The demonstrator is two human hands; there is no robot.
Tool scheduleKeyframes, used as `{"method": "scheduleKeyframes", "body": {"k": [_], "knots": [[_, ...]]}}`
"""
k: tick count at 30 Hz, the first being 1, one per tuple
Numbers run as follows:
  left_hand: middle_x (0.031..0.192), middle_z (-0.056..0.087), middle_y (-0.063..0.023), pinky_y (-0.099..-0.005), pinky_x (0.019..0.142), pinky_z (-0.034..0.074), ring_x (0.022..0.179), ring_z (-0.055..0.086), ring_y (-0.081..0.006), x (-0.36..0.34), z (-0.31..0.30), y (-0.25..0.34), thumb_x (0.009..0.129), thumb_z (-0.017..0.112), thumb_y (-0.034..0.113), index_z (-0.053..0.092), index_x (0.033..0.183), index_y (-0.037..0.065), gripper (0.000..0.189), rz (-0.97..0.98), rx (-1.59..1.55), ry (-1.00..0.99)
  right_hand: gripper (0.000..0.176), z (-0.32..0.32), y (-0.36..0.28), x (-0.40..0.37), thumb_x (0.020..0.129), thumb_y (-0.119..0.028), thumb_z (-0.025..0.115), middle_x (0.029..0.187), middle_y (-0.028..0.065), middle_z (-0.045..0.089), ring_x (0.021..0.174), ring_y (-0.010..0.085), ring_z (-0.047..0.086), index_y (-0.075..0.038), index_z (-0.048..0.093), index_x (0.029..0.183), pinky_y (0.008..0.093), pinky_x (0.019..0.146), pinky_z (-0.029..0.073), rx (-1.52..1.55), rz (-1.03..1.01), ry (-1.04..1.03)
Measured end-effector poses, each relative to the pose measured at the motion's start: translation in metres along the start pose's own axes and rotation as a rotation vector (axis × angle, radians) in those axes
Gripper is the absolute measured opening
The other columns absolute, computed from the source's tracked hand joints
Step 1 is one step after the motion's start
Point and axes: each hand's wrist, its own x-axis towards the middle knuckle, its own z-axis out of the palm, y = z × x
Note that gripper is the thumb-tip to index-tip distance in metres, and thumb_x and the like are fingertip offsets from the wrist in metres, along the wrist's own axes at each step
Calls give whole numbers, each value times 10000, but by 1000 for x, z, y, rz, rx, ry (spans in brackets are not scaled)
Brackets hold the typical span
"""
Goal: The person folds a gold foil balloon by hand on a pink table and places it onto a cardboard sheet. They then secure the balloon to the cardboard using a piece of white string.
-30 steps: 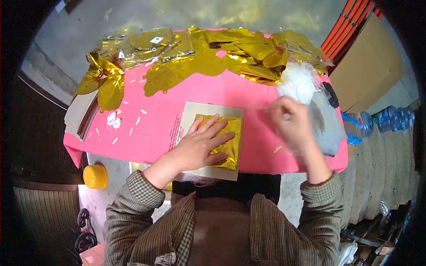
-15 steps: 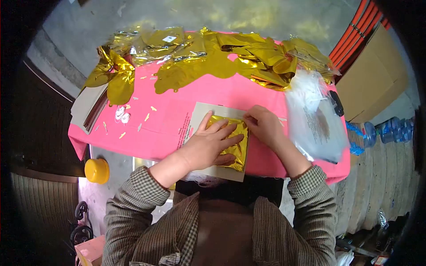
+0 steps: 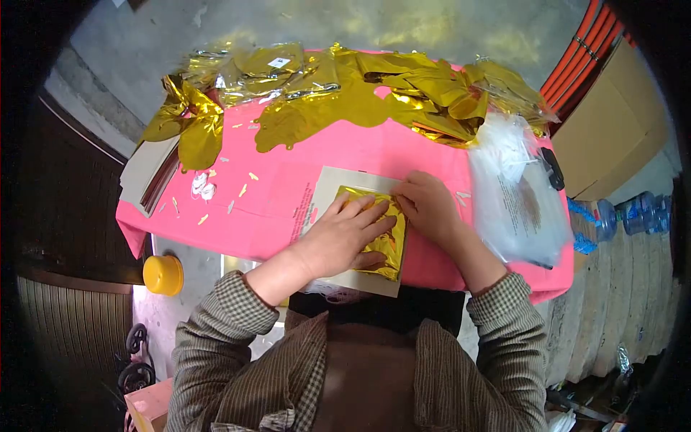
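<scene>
A folded gold foil balloon [image 3: 388, 248] lies on a grey-beige cardboard sheet [image 3: 327, 189] at the near edge of the pink-covered table. My left hand [image 3: 344, 234] is laid over the foil, fingers stretched out and pressing it against the card. At the foil's upper right corner is my right hand [image 3: 426, 205], its thumb and forefinger closed together; whatever lies between them is hidden. Beneath the card's left side, a printed clear plastic sheet [image 3: 302, 205] partly shows.
Flat gold foil balloons [image 3: 324, 108] spread along the table's far side, some in clear bags. A stack of cardboard sheets [image 3: 150, 173] stands left, clear plastic bags [image 3: 515, 209] lie right. Small scraps [image 3: 242, 190] dot the pink cloth [image 3: 259, 223]. A yellow tub [image 3: 163, 275] sits below, left.
My left hand's fingers have drawn slightly closer together on the foil. My right hand stays at the foil's corner, with its fingers shifted a little. The whole view has moved slightly.
</scene>
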Motion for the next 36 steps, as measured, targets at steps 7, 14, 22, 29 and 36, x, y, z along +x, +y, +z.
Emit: {"method": "scheduleKeyframes", "body": {"k": [7,14,22,29,36], "knots": [[1407,414,-140,-508,1092,251,1325,341,-322,-2,0,0,828,616,429,461,1335,86,631,-1,21,1,450,-22,-26,-11,774,-225,689,1171,194,520,1120,364,479,-19,568,1156,448,934,394,59,73,-146],[1352,458,-146,-512,1092,261,1301,380,-325,-5,3,0,805,665,378,487,1276,63,593,-79,-99,87,949,-20,-31,-22,752,-537,663,1503,254,195,1413,396,146,-8,271,1436,510,1146,76,-94,47,-492],[1235,518,-159,-471,1040,336,1240,436,-321,-15,-2,-9,745,735,230,551,1154,29,491,-136,-184,256,981,-20,-33,-22,735,-589,657,1496,265,202,1407,409,156,-8,284,1432,500,1146,86,-120,46,-477],[1030,556,-145,-425,913,416,1013,528,-329,-18,-3,0,728,751,226,580,1038,33,403,-348,-102,357,1008,-18,-32,-23,734,-629,625,1507,254,183,1418,395,124,-6,266,1440,484,1150,74,-133,61,-507],[887,509,-118,-403,747,436,866,525,-308,-12,6,0,732,751,258,580,967,39,365,-313,-44,384,1021,-19,-32,-21,720,-584,672,1502,249,199,1419,375,140,1,250,1442,485,1151,84,-119,86,-510]]}}
